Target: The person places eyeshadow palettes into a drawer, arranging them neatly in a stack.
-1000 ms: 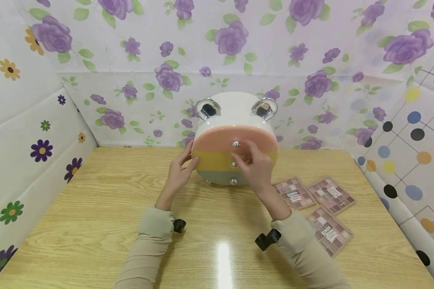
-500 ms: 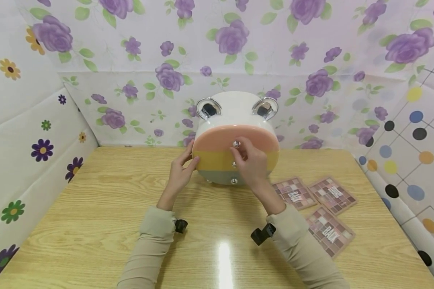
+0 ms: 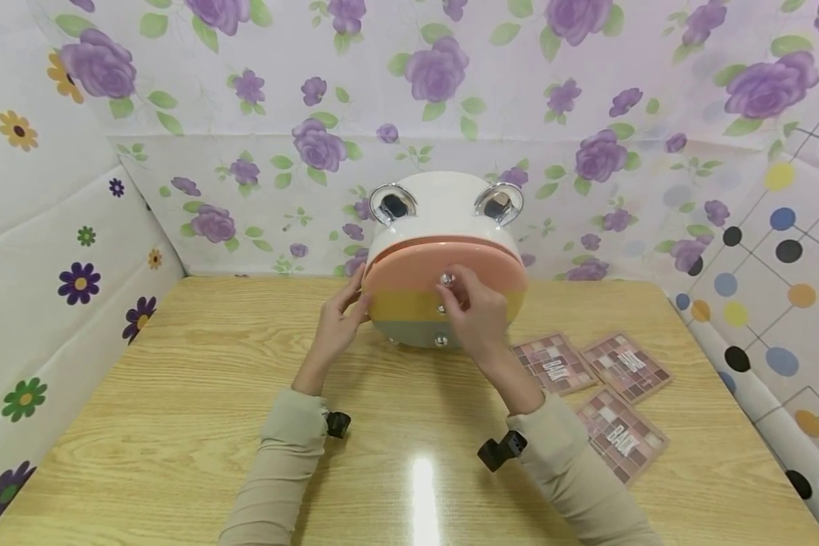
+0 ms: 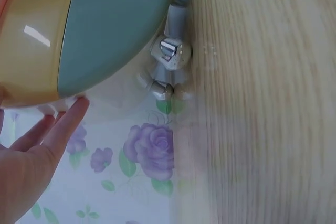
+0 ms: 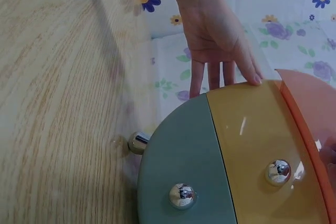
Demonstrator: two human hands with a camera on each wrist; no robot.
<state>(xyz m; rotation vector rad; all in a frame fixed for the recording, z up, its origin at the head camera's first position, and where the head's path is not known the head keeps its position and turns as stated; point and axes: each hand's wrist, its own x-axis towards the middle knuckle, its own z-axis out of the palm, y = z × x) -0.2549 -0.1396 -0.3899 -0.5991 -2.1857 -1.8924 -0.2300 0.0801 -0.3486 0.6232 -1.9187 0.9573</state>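
Observation:
A white storage box (image 3: 444, 199) with two chrome-ringed eyes stands on silver feet at the back of the table. Its rounded front has three drawers: pink (image 3: 409, 267) on top, yellow (image 3: 399, 306) in the middle, green (image 3: 409, 332) at the bottom. The pink drawer juts out a little, with a gap along its upper edge. My right hand (image 3: 479, 312) pinches its round silver knob (image 3: 447, 280). My left hand (image 3: 336, 324) rests against the box's left side, fingers extended, thumb by the front edge; in the left wrist view the fingers (image 4: 65, 124) touch the side.
Three square palettes, apparently makeup, lie right of the box: one near it (image 3: 553, 365), one farther right (image 3: 628, 368) and one in front (image 3: 622, 436). Flower-patterned sheeting (image 3: 246, 205) hangs close behind the box. The wooden table (image 3: 198, 425) extends in front.
My right fingers have moved onto the top knob and hold it. The pink drawer has come forward slightly, opening a gap above it. My left hand stays at the box's side.

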